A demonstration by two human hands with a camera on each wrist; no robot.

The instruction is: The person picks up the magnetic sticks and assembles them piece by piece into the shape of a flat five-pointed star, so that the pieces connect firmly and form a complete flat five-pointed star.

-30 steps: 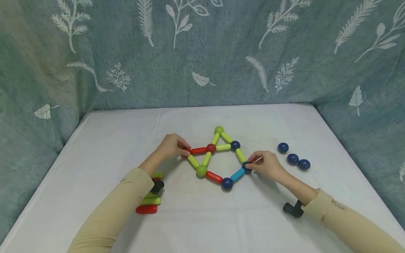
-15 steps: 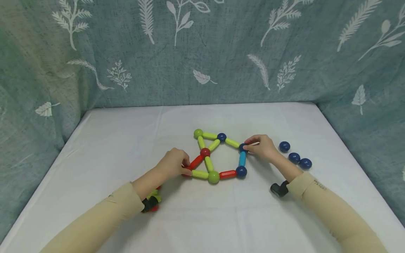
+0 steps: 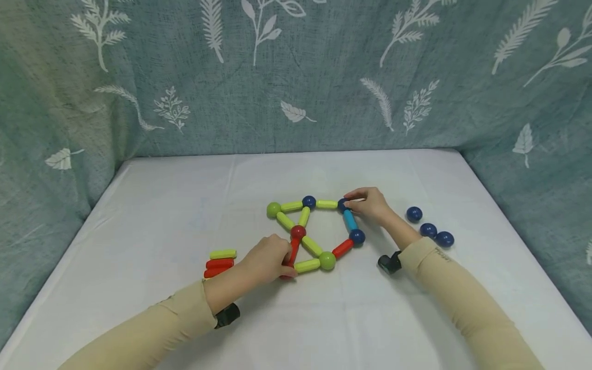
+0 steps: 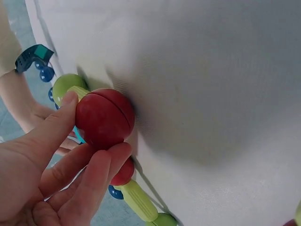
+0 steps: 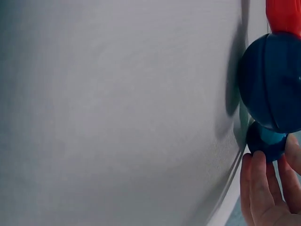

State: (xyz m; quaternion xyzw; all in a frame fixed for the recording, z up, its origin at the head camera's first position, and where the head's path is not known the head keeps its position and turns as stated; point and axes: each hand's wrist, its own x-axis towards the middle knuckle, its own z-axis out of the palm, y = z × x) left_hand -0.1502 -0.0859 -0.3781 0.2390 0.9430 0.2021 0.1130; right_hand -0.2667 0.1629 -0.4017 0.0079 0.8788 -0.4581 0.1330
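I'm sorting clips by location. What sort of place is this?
Probably a tabletop play or filming spot indoors, though the wider room is out of view. A white-covered table stands before a teal leaf-print curtain that also hangs at its sides, with a ball-and-rod toy being handled.

The table (image 3: 185,195) holds balls (image 3: 428,230), rods (image 3: 220,263) and, seemingly, a linked frame (image 3: 298,232).

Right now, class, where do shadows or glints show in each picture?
Head view: small glints on the loose blue balls, a soft shadow beside the right forearm; left wrist view: a broad, soft-edged shadow on the white cloth, right of the red ball; right wrist view: a dark shadow beside the nearest blue ball.
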